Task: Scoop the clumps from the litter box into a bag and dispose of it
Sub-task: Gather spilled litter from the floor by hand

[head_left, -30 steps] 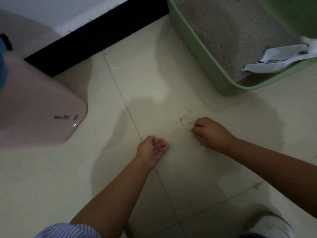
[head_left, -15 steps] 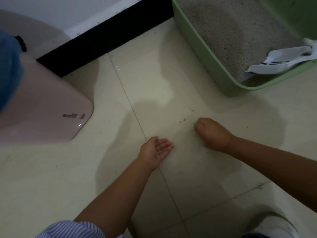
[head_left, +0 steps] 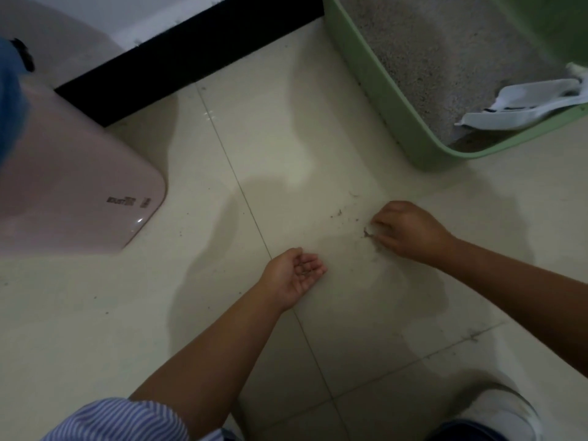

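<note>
The green litter box (head_left: 381,90) stands at the upper right, filled with grey litter (head_left: 429,43). A white scoop (head_left: 525,105) lies across its near corner. Below the box, on the cream floor tiles, my right hand (head_left: 410,230) is knuckles-up with curled fingers, pinching a dark litter crumb (head_left: 367,233) at its fingertips. A few more stray crumbs (head_left: 337,214) lie just left of it. My left hand (head_left: 292,275) rests palm-up on the floor a little lower and to the left, loosely cupped with small dark crumbs in the palm. No bag is in view.
A pink rounded appliance (head_left: 79,186) sits on the floor at the left, with something blue (head_left: 9,100) above it. A black baseboard (head_left: 191,49) runs along the wall at the top. My white shoe (head_left: 506,412) is at the bottom right.
My right hand has shifted slightly along the floor and now has a dark crumb at its fingertips. My left hand stays palm-up in nearly the same spot.
</note>
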`<action>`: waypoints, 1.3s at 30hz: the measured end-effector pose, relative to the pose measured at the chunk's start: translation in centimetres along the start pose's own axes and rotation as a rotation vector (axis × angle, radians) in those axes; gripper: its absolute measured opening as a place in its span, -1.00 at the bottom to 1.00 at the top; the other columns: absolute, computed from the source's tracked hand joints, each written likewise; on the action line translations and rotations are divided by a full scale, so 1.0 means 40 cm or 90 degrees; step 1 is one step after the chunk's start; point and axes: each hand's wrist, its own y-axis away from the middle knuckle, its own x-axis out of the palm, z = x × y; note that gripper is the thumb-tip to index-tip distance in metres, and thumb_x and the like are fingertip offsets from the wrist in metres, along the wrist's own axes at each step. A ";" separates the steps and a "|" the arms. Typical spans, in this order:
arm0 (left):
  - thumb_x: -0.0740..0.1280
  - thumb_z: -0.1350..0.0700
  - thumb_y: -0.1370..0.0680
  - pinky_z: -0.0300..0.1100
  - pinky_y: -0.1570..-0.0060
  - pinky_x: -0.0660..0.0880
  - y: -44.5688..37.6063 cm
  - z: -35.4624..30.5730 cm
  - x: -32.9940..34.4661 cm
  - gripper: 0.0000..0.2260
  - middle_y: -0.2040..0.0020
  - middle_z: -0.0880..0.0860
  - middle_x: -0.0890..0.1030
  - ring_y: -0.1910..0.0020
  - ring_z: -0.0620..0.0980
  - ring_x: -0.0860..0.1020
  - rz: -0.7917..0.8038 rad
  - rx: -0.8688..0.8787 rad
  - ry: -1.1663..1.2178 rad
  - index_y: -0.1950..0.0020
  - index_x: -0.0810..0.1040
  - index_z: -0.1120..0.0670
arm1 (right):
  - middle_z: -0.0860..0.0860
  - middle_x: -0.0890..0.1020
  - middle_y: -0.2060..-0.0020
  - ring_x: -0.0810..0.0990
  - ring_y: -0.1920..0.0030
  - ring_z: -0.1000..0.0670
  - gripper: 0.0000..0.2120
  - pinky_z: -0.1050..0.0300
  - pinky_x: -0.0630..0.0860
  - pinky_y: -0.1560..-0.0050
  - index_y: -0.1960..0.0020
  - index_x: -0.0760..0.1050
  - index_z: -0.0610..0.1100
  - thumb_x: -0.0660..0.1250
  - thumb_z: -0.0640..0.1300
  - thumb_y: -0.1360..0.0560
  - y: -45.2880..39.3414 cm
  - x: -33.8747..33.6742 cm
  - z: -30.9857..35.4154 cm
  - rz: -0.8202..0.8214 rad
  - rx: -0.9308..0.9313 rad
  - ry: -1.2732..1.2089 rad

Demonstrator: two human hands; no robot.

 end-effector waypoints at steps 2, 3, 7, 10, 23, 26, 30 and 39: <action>0.08 0.15 -0.64 -0.27 0.53 0.54 -0.001 -0.005 -0.007 -0.64 0.56 0.13 0.57 0.58 0.01 0.59 -0.003 0.006 0.007 0.27 0.46 0.30 | -0.26 0.60 0.25 0.59 0.22 -0.22 -0.85 -0.02 0.53 0.15 0.19 0.61 -0.33 0.49 -0.27 -0.30 -0.003 0.023 0.022 0.009 0.005 -0.004; 0.08 0.15 -0.64 -0.27 0.52 0.54 -0.001 -0.007 -0.008 -0.64 0.56 0.13 0.57 0.58 0.01 0.59 -0.003 0.008 0.009 0.26 0.46 0.30 | -0.25 0.59 0.28 0.59 0.25 -0.22 -0.86 -0.01 0.54 0.20 0.22 0.61 -0.33 0.50 -0.28 -0.28 -0.003 0.033 0.031 -0.005 0.001 0.005; 0.08 0.16 -0.64 -0.26 0.51 0.54 -0.003 -0.008 -0.009 -0.64 0.55 0.14 0.58 0.57 0.02 0.60 0.000 0.010 0.018 0.26 0.46 0.30 | -0.12 0.58 0.48 0.56 0.50 -0.13 -0.82 0.09 0.53 0.34 0.41 0.61 -0.22 0.58 -0.34 -0.07 -0.001 0.056 0.035 -0.025 -0.064 0.090; 0.08 0.16 -0.64 -0.25 0.51 0.54 -0.005 -0.008 -0.008 -0.65 0.54 0.14 0.58 0.56 0.03 0.60 0.002 0.008 0.023 0.25 0.46 0.30 | -0.09 0.55 0.53 0.54 0.54 -0.10 -0.71 0.15 0.50 0.38 0.47 0.57 -0.19 0.56 -0.40 0.11 -0.005 0.052 0.031 0.010 -0.087 0.134; 0.05 0.12 -0.65 -0.20 0.44 0.57 0.005 -0.005 0.007 -0.63 0.24 0.24 0.54 0.21 0.13 0.51 0.011 -0.013 0.050 0.18 0.46 0.33 | -0.22 0.58 0.41 0.57 0.39 -0.11 -0.94 0.23 0.32 0.35 0.32 0.52 -0.33 0.29 -0.34 -0.28 -0.015 0.021 0.134 -0.039 -0.021 -0.122; 0.02 0.11 -0.66 -0.16 0.25 0.55 0.013 0.006 0.028 -0.62 0.22 0.24 0.55 0.21 0.11 0.53 0.050 -0.037 0.039 0.16 0.46 0.33 | -0.24 0.63 0.38 0.59 0.35 -0.08 -0.70 0.19 0.28 0.29 0.30 0.57 -0.38 0.24 -0.16 -0.42 -0.009 0.010 0.160 0.001 -0.010 -0.193; 0.06 0.13 -0.65 -0.26 0.55 0.54 0.015 0.021 0.025 -0.62 0.54 0.17 0.56 0.46 0.08 0.60 0.052 -0.054 0.050 0.23 0.46 0.33 | -0.29 0.64 0.27 0.61 0.22 -0.20 -0.81 0.08 0.39 0.19 0.21 0.61 -0.38 0.34 -0.25 -0.46 -0.012 -0.020 0.054 -0.056 0.110 -0.152; 0.07 0.15 -0.64 -0.28 0.55 0.54 0.007 0.010 -0.001 -0.63 0.56 0.14 0.56 0.53 0.04 0.60 0.012 -0.029 0.027 0.24 0.46 0.31 | -0.24 0.55 0.41 0.57 0.39 -0.22 -0.84 0.03 0.54 0.36 0.37 0.56 -0.34 0.50 -0.27 -0.21 -0.007 0.041 0.044 -0.016 0.012 0.028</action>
